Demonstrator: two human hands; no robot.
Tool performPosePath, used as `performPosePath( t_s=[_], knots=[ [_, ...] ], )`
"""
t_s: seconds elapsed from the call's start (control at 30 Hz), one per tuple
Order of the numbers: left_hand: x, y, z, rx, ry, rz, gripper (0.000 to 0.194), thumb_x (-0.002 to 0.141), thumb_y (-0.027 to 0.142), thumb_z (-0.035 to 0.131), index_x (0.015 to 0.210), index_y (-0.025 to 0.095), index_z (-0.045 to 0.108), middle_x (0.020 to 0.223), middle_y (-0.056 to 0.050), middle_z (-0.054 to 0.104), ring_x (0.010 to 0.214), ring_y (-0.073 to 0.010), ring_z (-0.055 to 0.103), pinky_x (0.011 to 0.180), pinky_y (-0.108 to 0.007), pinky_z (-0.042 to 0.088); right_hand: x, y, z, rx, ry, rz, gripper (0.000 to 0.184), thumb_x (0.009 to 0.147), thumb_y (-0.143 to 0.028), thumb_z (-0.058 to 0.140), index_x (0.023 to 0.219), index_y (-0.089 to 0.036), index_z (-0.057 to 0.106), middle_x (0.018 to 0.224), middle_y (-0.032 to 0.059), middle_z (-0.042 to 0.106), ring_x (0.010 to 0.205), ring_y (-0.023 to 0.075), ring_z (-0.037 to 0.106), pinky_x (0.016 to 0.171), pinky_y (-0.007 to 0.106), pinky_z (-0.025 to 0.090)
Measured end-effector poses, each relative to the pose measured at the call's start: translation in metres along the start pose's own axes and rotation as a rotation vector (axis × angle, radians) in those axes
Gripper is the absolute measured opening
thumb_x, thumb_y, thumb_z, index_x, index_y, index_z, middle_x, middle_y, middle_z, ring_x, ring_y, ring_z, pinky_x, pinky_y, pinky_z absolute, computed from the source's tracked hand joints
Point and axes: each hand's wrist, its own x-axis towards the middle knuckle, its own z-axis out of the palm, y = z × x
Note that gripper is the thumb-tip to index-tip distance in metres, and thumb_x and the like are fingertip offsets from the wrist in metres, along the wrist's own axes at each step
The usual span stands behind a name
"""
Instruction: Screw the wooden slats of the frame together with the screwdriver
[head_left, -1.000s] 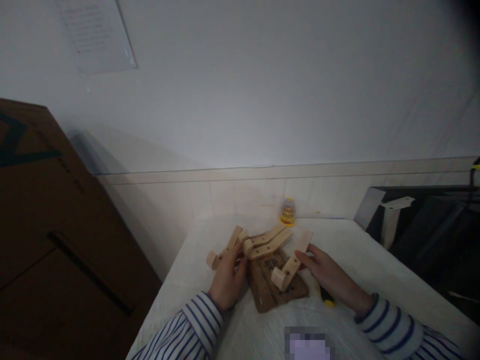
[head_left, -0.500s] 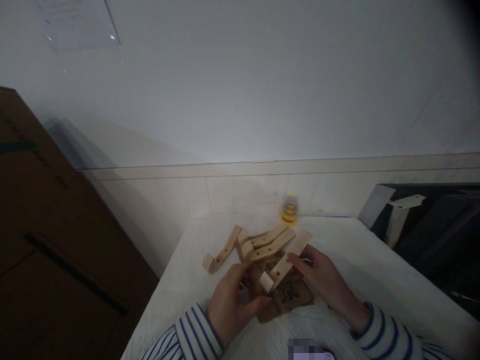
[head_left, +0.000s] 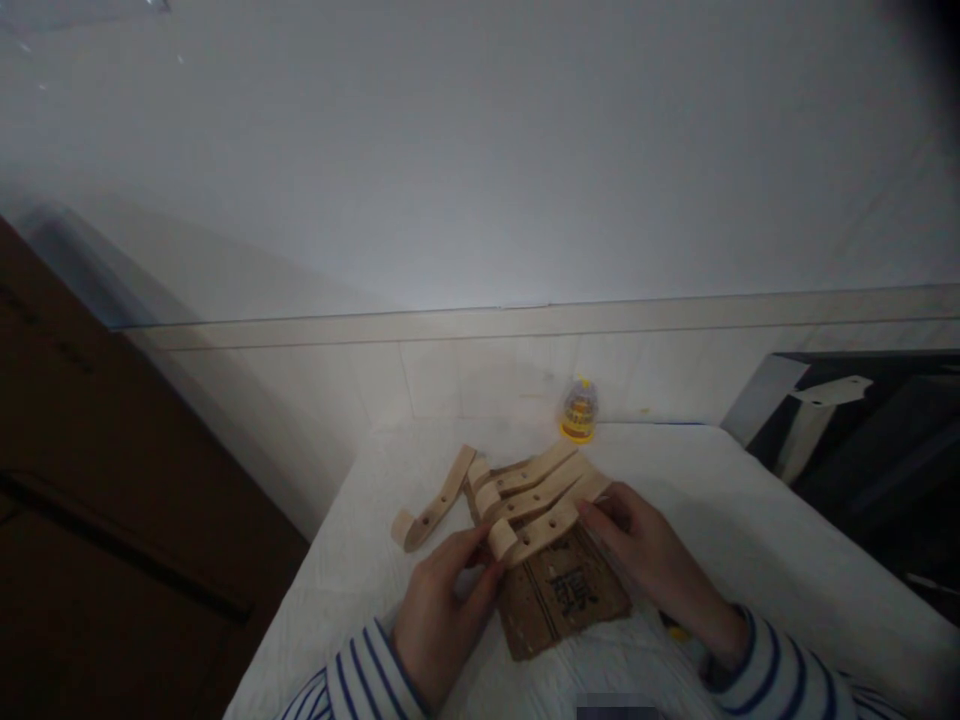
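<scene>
A pale wooden hook (head_left: 541,530), a flat strip with two holes and a curled end, lies between my hands. My left hand (head_left: 446,610) pinches around its curled end with thumb and fingers. At the other end my right hand (head_left: 649,548) grips the flat strip. Two more hooks, the middle one (head_left: 534,497) and the rear one (head_left: 517,478), lie alongside it, curls facing left. Beneath them is a brown cardboard piece (head_left: 566,597) with dark printed characters, its rear part covered. One separate hook (head_left: 441,503) rests to the left on the white cloth.
A small clear container with a yellow base (head_left: 578,412) stands at the back of the white-covered table (head_left: 352,560), near the wall. A brown cabinet-like surface (head_left: 112,500) is on the left. Dark equipment with a metal bracket (head_left: 817,415) is at right. A small yellow-black item (head_left: 675,628) is partly under my right forearm.
The held hook moved back and left, now alongside the two other hooks. More of the cardboard's print shows. My left hand closed in on the curled end. The view shifted slightly.
</scene>
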Motion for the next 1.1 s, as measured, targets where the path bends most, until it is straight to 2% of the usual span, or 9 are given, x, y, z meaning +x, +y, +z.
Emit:
performPosePath(
  t_s=[0.2, 0.47, 0.63, 0.8, 1.1],
  knots=[
    [-0.0009, -0.0019, 0.0037, 0.033, 0.048, -0.064, 0.028, 0.08, 0.026, 0.054, 0.106, 0.016, 0.06, 0.086, -0.007, 0.069, 0.076, -0.0176, 0.065, 0.07, -0.03, 0.054, 0.0013, -0.0001, -0.0014, 0.124, 0.033, 0.015, 0.037, 0.079, -0.045, 0.051, 0.104, -0.018, 0.047, 0.081, 0.0043, 0.065, 0.071, 0.0193, 0.062, 0.061, 0.03, 0.047],
    [0.0, -0.0023, 0.0053, 0.039, 0.063, -0.045, 0.027, 0.08, 0.025, 0.053, 0.105, 0.017, 0.061, 0.087, -0.007, 0.069, 0.077, -0.0174, 0.065, 0.071, -0.03, 0.055, 0.0003, 0.004, 0.0026, 0.179, 0.065, 0.01, 0.03, 0.078, -0.044, 0.053, 0.095, -0.019, 0.048, 0.08, 0.0055, 0.066, 0.071, 0.0207, 0.064, 0.057, 0.031, 0.05],
    [0.0009, -0.0017, 0.0056, 0.039, 0.059, -0.032, 0.027, 0.08, 0.023, 0.053, 0.105, 0.016, 0.061, 0.087, -0.008, 0.069, 0.077, -0.0177, 0.065, 0.07, -0.029, 0.055, 0.0002, 0.0041, 0.0025, 0.185, 0.044, 0.016, 0.028, 0.08, -0.041, 0.052, 0.097, -0.019, 0.048, 0.086, 0.0068, 0.067, 0.077, 0.0201, 0.064, 0.066, 0.033, 0.051],
    [0.0003, -0.0027, 0.0058, 0.045, 0.043, -0.044, 0.028, 0.081, 0.024, 0.053, 0.106, 0.015, 0.06, 0.088, -0.008, 0.069, 0.078, -0.0176, 0.065, 0.071, -0.03, 0.054, 0.002, 0.0076, 0.0023, 0.167, 0.033, 0.02, 0.028, 0.08, -0.043, 0.052, 0.094, -0.019, 0.049, 0.081, 0.0055, 0.067, 0.073, 0.0206, 0.064, 0.059, 0.032, 0.05],
    [0.0002, -0.0026, 0.0054, 0.05, 0.064, -0.018, 0.027, 0.08, 0.026, 0.053, 0.105, 0.017, 0.061, 0.088, -0.007, 0.069, 0.078, -0.0176, 0.065, 0.07, -0.03, 0.055, -0.0015, -0.0005, 0.0008, 0.172, 0.026, 0.015, 0.029, 0.08, -0.044, 0.051, 0.095, -0.019, 0.049, 0.086, 0.0063, 0.067, 0.077, 0.0203, 0.064, 0.063, 0.032, 0.05]
  ],
)
